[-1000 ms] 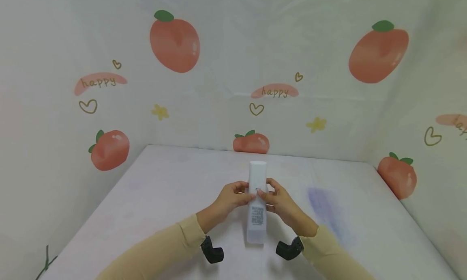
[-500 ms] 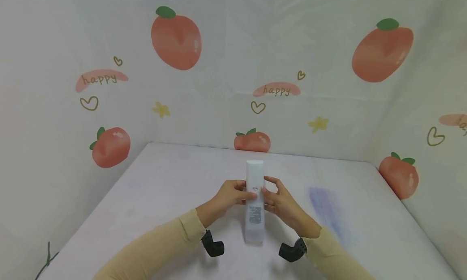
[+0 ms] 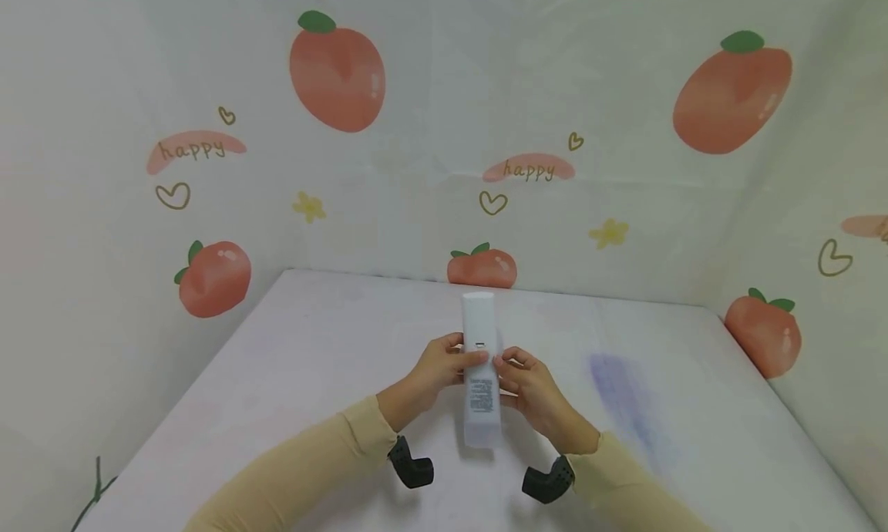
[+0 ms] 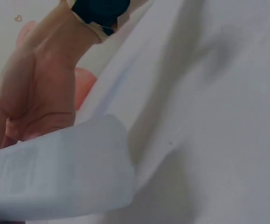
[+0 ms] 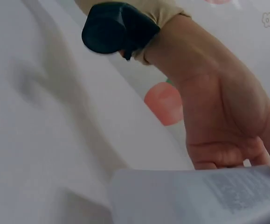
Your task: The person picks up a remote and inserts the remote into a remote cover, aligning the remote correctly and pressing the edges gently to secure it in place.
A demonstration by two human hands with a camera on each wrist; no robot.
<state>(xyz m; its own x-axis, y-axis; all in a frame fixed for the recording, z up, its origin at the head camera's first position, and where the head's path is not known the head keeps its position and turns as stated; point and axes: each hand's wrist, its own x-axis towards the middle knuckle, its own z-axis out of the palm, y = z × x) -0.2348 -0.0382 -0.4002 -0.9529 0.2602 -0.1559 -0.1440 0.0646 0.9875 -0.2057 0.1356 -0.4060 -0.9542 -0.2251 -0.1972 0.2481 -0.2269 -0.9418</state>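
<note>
A tall white bottle (image 3: 480,324) with small grey print on its lower front stands nearly upright between my two hands in the head view. Its lower end looks slightly translucent, and in the left wrist view the bottle (image 4: 88,168) hangs over its shadow. My left hand (image 3: 437,368) grips it from the left, thumb across the front and fingers partly hidden behind. On the other side, my right hand (image 3: 534,389) holds the right edge with its thumb, its other fingers beside and behind. The right wrist view shows the printed side of the bottle (image 5: 195,196) below the right palm.
A white table (image 3: 333,324) spreads under the hands, with a purple smudge (image 3: 620,393) on its right. A white curtain (image 3: 430,92) printed with red fruit rises behind and at both sides. Black wrist cameras (image 3: 411,464) hang below the sleeves.
The bottle has shifted slightly left and up, along with both hands. My right thumb has slid from the bottle's front to its right edge. The head view has tilted a little.
</note>
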